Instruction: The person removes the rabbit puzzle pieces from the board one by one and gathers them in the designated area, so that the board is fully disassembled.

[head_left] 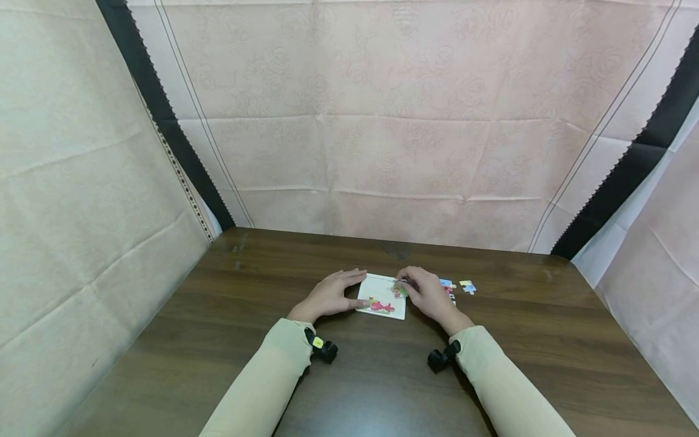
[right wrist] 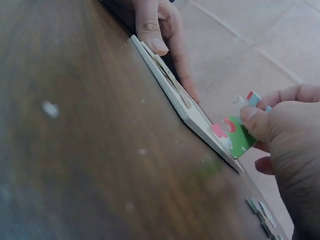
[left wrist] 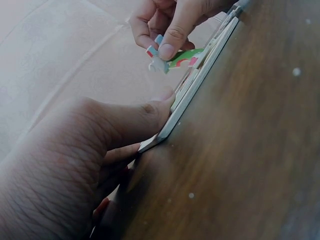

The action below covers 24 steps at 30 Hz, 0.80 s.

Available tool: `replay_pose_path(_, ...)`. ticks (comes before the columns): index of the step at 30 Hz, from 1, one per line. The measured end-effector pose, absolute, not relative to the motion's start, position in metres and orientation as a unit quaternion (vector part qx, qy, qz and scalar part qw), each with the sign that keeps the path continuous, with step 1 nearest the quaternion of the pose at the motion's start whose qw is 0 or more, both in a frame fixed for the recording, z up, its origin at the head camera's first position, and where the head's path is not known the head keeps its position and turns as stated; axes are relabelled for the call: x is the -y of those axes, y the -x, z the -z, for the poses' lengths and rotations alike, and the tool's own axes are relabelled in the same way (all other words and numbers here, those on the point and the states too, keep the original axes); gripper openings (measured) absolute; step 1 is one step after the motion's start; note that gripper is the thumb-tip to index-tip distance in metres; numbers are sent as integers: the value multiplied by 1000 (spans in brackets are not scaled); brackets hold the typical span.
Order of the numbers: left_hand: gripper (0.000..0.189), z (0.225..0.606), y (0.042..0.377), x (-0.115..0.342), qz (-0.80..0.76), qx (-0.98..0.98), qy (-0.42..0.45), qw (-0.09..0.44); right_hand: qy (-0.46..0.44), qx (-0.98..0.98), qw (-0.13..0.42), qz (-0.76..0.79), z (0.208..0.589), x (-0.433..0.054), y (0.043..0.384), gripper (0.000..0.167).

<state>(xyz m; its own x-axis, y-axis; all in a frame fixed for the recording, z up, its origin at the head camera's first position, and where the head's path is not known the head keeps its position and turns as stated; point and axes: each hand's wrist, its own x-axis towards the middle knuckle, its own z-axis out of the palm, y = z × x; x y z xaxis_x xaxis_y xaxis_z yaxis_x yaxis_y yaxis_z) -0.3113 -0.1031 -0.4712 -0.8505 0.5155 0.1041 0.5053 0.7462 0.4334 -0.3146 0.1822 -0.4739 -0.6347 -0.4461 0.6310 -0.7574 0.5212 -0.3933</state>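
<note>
A white puzzle tray (head_left: 378, 285) lies on the table with pink and green picture pieces in its lower part. The left hand (head_left: 331, 295) is at its left side, thumb pressing the near left part and fingers stretched to the far left corner. Over the tray's right side, the right hand (head_left: 431, 297) pinches a jigsaw piece (right wrist: 241, 139) between thumb and fingers. That piece is green with pink, white and light blue parts; it stands tilted, its lower edge close to the tray. Whether it touches cannot be told.
Just right of the tray, loose jigsaw pieces (head_left: 468, 287) lie on the brown wooden table (head_left: 371, 376), some partly behind the right hand. Pale cloth (head_left: 382, 121) hangs behind the table and at both sides. Each wrist carries a black camera (head_left: 326, 352).
</note>
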Motion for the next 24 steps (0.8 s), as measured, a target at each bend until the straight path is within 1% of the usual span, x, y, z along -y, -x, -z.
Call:
replay_pose_path(6,83,470,311,103,-229,-935,-271,13,-385,807,284,-347,472,-182,314,14)
replay_pose_path(8,83,470,311,102,-228,-935,-271,11,-397,798,287,-352,471,-181,314,15)
replay_pose_path(10,82,470,311,102,-227,-935,-270,10,-403,797,275,-357,471,-182,313,15)
replay_pose_path(13,82,471,311,102,-228,-935,-271,10,-399,806,240,-366,472,-184,312,14)
replay_pose_path(16,83,471,311,102,-228,-935,-273,12,-388,813,216,-377,472,-186,311,13)
replay_pose_path(24,82,470,310,103,-225,-934,-276,9,-331,835,199,-391,472,-186,313,9)
